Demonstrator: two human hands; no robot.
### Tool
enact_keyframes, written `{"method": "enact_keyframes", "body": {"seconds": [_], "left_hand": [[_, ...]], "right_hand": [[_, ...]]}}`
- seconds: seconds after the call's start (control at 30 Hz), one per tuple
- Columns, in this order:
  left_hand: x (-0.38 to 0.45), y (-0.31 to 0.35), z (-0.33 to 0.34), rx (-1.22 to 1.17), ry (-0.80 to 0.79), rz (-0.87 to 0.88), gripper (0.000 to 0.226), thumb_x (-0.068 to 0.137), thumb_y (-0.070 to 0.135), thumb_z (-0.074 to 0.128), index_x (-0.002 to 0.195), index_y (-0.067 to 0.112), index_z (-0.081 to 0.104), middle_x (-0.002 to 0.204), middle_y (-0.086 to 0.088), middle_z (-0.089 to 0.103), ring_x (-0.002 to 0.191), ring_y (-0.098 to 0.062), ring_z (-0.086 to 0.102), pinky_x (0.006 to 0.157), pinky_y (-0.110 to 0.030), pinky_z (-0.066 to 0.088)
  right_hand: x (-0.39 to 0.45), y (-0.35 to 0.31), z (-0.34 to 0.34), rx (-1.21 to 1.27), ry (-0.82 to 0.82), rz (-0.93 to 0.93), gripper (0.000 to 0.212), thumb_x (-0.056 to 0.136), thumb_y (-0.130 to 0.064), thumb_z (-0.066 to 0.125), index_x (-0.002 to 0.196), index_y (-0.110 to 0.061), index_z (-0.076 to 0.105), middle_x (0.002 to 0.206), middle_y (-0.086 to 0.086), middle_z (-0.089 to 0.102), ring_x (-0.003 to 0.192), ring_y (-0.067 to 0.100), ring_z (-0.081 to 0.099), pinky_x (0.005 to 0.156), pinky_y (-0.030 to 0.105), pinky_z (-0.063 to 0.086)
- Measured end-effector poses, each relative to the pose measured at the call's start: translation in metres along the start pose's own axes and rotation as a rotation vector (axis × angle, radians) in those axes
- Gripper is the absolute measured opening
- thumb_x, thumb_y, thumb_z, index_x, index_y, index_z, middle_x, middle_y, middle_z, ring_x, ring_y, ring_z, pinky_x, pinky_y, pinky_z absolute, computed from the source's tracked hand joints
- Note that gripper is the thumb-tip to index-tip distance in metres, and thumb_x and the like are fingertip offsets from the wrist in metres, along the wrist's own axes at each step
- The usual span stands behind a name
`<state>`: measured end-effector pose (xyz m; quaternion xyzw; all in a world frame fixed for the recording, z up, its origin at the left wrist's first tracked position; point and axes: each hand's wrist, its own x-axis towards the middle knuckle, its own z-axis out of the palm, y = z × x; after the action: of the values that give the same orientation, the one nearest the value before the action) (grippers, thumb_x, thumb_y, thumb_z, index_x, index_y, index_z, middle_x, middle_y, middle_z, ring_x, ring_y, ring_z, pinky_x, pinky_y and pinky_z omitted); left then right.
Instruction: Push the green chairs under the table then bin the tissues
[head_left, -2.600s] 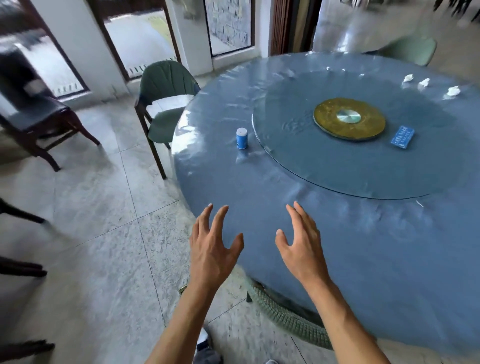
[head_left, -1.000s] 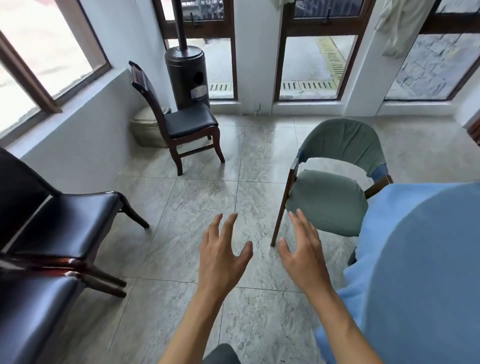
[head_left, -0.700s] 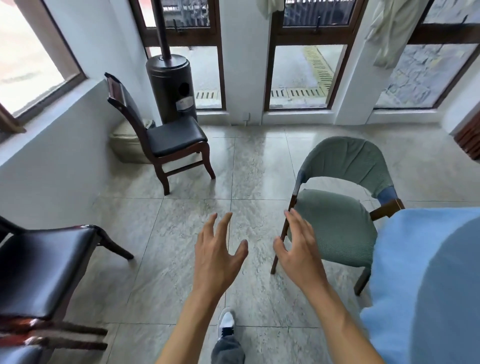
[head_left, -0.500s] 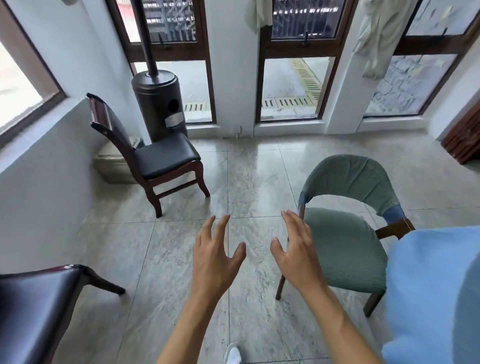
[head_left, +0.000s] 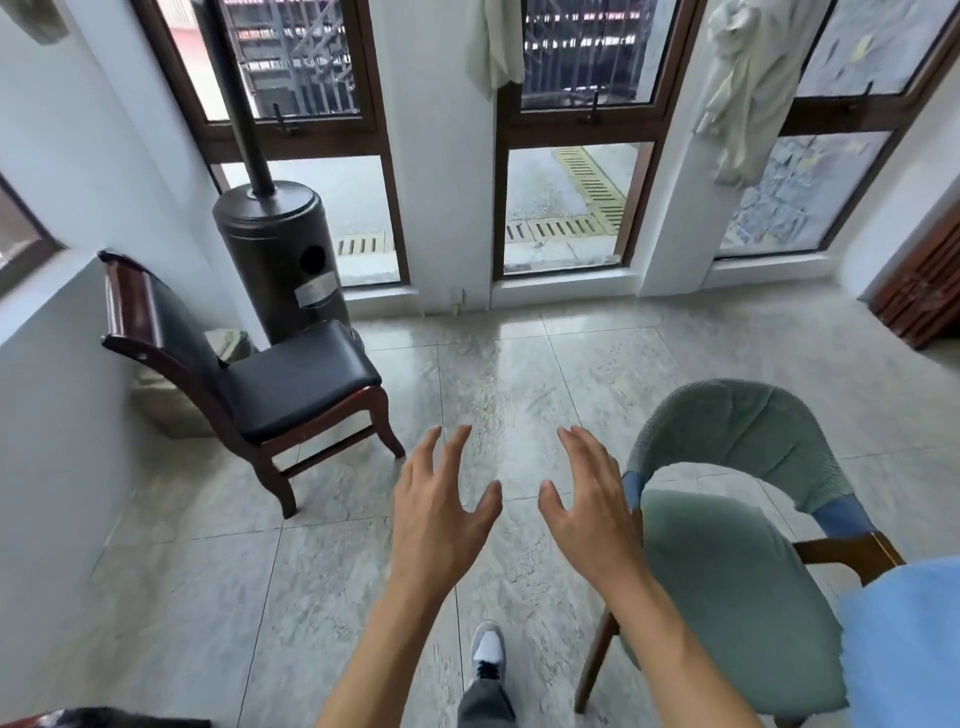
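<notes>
1. The person is walking toward the green chair (head_left: 727, 571), so the step in hand seems to be the first one: pushing this chair under the table (head_left: 904, 639). No tissues and no bin are showing in this view.
2. The left hand (head_left: 436, 514) and the right hand (head_left: 587, 509) are both hanging in the air in front of the body, palms down, with the fingers (head_left: 457, 447) spread apart and slightly bent. They are holding nothing and are not touching the chair.
3. The green chair is standing on the tiled floor (head_left: 519, 374) at the lower right. Its seat is reaching the blue-covered edge of the table; whether it is touching the cloth, I cannot tell.
4. The curved backrest is lying on the far side, away from the table, and the open front of the seat is pointing to the table, toward the lower right corner. The chair is standing upright.
5. I think the next move is calling for both hands on the backrest, then a push along that same line toward the table.
6. A black chair (head_left: 280, 384) and a dark heater (head_left: 280, 249) are standing well apart at the left.
</notes>
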<state>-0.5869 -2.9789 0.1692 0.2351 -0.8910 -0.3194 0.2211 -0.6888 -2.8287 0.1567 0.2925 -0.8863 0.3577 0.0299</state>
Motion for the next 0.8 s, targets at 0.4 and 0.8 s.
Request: {"method": "enact_keyframes", "body": {"seconds": [0.4,0.8], "left_hand": [[0.258,-0.018,0.056,-0.001,-0.024,0.040,0.068,0.088,0.047,0.063,0.146,0.040,0.030,0.158,-0.001,0.030,0.142,-0.021,0.030,0.112,-0.044,0.033],[0.437,-0.021,0.135,-0.022,-0.147,0.179,0.068,0.086,0.047,0.063,0.146,0.037,0.032,0.156,-0.002,0.032,0.140,-0.025,0.032,0.110,-0.045,0.035]], "right_hand": [[0.246,0.044,0.036,0.019,0.069,0.041,0.062,0.093,-0.030,0.051,0.149,-0.023,0.027,0.159,0.001,0.027,0.145,0.016,0.023,0.114,0.033,0.026],[0.391,0.101,0.042,-0.015,0.176,0.189,0.061,0.093,-0.023,0.055,0.149,-0.019,0.032,0.159,0.002,0.028,0.145,0.016,0.024,0.115,0.038,0.031]]}}
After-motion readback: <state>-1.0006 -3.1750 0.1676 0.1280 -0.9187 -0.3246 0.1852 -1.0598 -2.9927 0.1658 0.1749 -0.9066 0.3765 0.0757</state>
